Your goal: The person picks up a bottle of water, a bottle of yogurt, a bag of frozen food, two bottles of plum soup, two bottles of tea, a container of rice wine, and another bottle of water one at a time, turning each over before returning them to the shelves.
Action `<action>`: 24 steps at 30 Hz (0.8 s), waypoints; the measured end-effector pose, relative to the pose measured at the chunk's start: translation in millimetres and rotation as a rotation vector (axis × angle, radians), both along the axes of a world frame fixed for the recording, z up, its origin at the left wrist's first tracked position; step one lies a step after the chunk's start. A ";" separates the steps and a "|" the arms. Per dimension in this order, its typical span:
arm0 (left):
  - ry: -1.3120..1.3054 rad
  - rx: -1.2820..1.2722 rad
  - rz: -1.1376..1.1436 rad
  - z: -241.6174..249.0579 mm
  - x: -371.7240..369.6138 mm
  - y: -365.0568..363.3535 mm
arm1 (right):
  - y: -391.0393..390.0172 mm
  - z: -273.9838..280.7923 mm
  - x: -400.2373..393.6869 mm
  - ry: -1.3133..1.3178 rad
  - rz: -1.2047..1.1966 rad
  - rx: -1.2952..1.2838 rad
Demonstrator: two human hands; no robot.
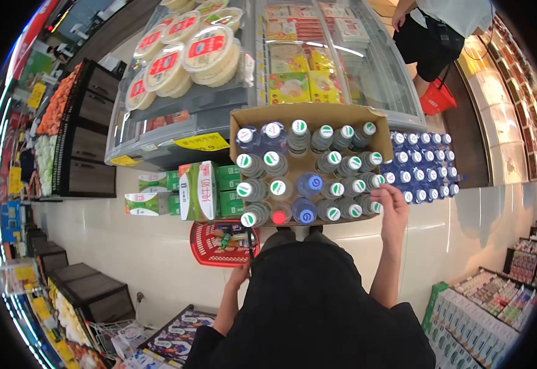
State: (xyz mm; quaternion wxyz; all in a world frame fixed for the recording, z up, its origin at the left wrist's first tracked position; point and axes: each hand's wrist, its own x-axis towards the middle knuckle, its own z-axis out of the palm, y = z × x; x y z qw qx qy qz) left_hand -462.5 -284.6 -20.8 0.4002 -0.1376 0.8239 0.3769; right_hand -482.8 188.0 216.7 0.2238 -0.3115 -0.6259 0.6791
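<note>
1. My right hand point(393, 206) reaches to the near right corner of the cardboard box point(308, 115), its fingers curled over the cap of a white-capped bottle point(375, 206) there. I cannot tell whether the grip is fully closed around it.
2. The box is packed with upright bottles, mostly with green-and-white caps; a few blue-capped bottles point(309, 184) and one red-capped bottle point(279, 217) stand among them toward the near side.
3. My left hand point(239, 274) hangs low on the left, beside the near edge of a red shopping basket point(210, 245) on the floor. Its grip is hidden from me, so I cannot tell how it stands.
4. Just right of the box is a shrink-wrapped pack of blue-capped bottles point(425, 160).
5. Left of the box lie stacked green-and-white cartons point(199, 189).
6. Beyond the box stands a glass-topped freezer point(318, 55), with round tubs point(182, 58) piled at its far left.
7. Another person point(441, 27) stands far right, holding a red basket point(437, 98).
</note>
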 end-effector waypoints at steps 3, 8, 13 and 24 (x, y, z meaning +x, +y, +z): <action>-0.165 0.082 0.135 -17.7 18.2 -9.7 | 3.1 -2.9 -4.5 -0.006 -0.020 0.008; -0.252 0.173 0.288 -8.7 16.0 -15.1 | -12.1 -4.4 -17.8 -0.019 -0.033 0.018; -0.278 0.155 0.465 30.3 -3.8 -27.1 | -29.8 -19.5 -35.1 -0.053 0.012 0.063; -0.182 0.229 0.544 55.8 -46.0 -23.0 | -62.8 -34.1 -44.9 -0.273 0.046 0.456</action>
